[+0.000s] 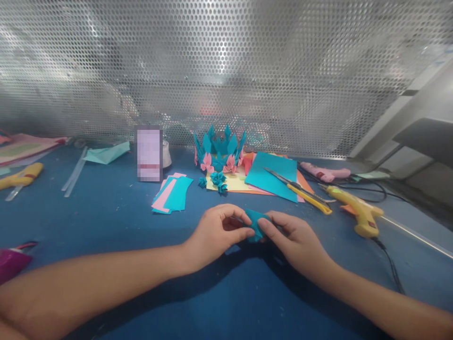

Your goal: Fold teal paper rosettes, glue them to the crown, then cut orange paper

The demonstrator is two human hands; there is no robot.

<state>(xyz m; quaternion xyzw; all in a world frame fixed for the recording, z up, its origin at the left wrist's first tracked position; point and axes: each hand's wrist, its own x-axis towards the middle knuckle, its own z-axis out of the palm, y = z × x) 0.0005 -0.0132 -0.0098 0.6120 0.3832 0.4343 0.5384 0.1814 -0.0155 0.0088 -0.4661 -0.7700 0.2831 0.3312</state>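
Both my hands meet over the blue tabletop (106, 222) near its front middle. Between them is a small folded piece of teal paper (255, 225). My left hand (215, 233) pinches its left side with thumb and fingers. My right hand (293, 238) grips its right side. Behind the hands stands a teal and pink folded paper crown (219, 151), with small teal paper flowers (217, 179) in front of it. A stack of teal and pink paper strips (172, 193) lies to the left of the flowers.
Teal and orange sheets (272, 177) lie at the back right with a yellow-handled utility knife (304, 192) on them. A yellow glue gun (357, 210) and a pink glue gun (323, 172) lie at the right, cables trailing. Another yellow tool (21, 177) lies far left. A perforated metal screen (226, 71) closes the back.
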